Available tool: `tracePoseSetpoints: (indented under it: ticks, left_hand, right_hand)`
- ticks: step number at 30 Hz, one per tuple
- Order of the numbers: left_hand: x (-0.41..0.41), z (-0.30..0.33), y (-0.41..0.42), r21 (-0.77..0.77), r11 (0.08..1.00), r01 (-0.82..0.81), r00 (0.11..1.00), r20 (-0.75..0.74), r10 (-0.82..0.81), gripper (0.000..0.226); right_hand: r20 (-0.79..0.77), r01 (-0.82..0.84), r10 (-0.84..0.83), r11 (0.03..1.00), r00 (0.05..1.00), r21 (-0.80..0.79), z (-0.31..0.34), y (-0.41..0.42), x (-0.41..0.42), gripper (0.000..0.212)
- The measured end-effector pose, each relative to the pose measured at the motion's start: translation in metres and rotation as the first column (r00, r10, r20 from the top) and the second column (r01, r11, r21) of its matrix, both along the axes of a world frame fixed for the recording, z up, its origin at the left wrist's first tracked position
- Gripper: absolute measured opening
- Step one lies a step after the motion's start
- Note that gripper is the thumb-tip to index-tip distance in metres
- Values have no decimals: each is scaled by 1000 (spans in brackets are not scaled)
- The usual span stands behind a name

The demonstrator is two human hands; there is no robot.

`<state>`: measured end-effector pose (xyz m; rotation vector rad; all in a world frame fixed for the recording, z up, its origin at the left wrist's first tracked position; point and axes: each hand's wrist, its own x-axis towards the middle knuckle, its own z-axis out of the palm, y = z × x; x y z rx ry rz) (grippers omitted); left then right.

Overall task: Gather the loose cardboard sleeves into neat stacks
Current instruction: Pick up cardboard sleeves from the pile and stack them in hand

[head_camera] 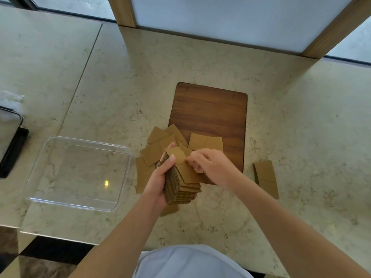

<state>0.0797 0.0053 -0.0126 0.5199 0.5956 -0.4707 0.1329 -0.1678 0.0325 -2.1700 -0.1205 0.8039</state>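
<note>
Several loose sleeves (158, 144) litter a marble bench (301, 127) at centre frame, beside a wooden board (210, 113). Left hand (158, 177) fingers wrap a stack (180, 187); right hand (212, 165) fingers pinch its top sleeve.

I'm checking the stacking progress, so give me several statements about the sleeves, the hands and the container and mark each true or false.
1. The left hand holds a thick stack of sleeves. True.
2. The clear plastic container is full of sleeves. False: nothing lies in it.
3. The right hand is at the top sleeve of the stack. True.
4. One sleeve lies alone on the counter to the right of the wooden board. True.
5. All loose sleeves have been gathered. False: several loose sleeves lie beyond the stack, and one more sleeve lies on the board.
6. The wooden board stands upright against the window. False: it lies flat on the counter.
</note>
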Motion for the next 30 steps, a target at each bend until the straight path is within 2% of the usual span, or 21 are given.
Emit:
tracePoseSetpoints:
  ticks: [2, 4, 6, 8, 10, 13, 16, 19, 21, 23, 26, 30]
  left_hand:
    - [7, 1, 1, -50, 999, 4, 1000, 15, -3, 78]
    - [13, 2, 3, -83, 997, 4, 999, 33, -2, 72]
    - [19, 0, 6, -87, 996, 10, 999, 38, -6, 72]
    - [22, -1, 9, -68, 997, 24, 999, 47, -21, 72]
    - [22, -3, 12, -46, 998, 39, 998, 43, -37, 72]
    - [18, -6, 13, -21, 998, 56, 998, 5, -56, 75]
    - [13, -7, 11, -4, 997, 75, 997, -19, -75, 79]
    - [9, -3, 9, 11, 997, 83, 996, -29, -82, 74]
    - [5, -1, 10, 3, 996, 92, 995, -25, -91, 72]
    - [-1, 2, 11, -16, 992, 125, 992, -4, -126, 68]
    - [-9, 6, 13, -19, 981, 194, 980, 36, -193, 62]
    - [-20, 12, 9, 9, 963, 269, 962, 45, -269, 64]
  right_hand:
    - [134, 76, -59, 989, 989, -126, -20, -14, 24, 20]
    - [229, 79, 0, 939, 973, -334, -42, -27, 44, 35]
    - [194, 7, 101, 874, 976, -486, -60, -33, 56, 54]
    - [192, -40, 164, 849, 967, -526, -71, -37, 64, 57]
    - [219, -38, 177, 853, 960, -521, -77, -40, 70, 51]
    - [141, 13, 54, 899, 988, -437, -75, -43, 74, 35]
    - [128, 191, -163, 950, 978, -246, -64, -48, 70, 25]
    - [147, 278, -267, 959, 952, -58, -45, -50, 61, 9]
    - [54, 276, -281, 957, 958, 82, -27, -51, 56, 5]
    - [-46, 184, -179, 968, 983, 172, -3, -52, 53, 6]
    - [-76, -8, 26, 974, 997, 227, 28, -48, 56, 6]
    - [-98, -327, 345, 931, 934, 162, 55, -23, 49, 15]
